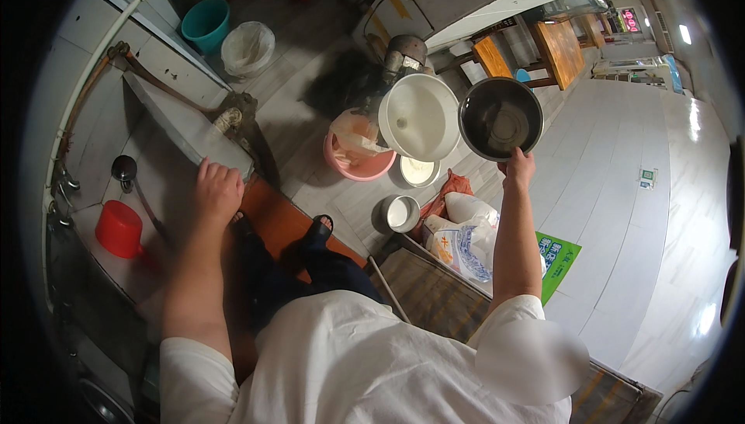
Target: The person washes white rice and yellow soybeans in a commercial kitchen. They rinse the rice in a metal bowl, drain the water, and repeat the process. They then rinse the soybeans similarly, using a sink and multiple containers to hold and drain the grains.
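My right hand (520, 166) grips the near rim of a dark metal bowl (502, 118), tilted so its inside shows a little wet residue. Just left of that bowl is the wide white hopper (420, 115) of a motor-driven grinder (407, 51). Below the hopper, a pink basin (361, 169) holds a pale bag or cloth (356, 133). A metal bowl (419, 172) with white contents sits beside the basin. Over at the left, my left hand (220, 190) is at the edge of a tiled sink (192, 138), its fingers curled; whether they grip the edge is unclear.
A red plastic scoop (118, 229) and a ladle (124, 169) lie in the sink. Nearer on the right are a small metal pot (402, 214) and plastic sacks (463, 243). A teal bucket (206, 25) and a lined bin (248, 48) stand at the back. A power cable (384, 2) runs to a wall socket.
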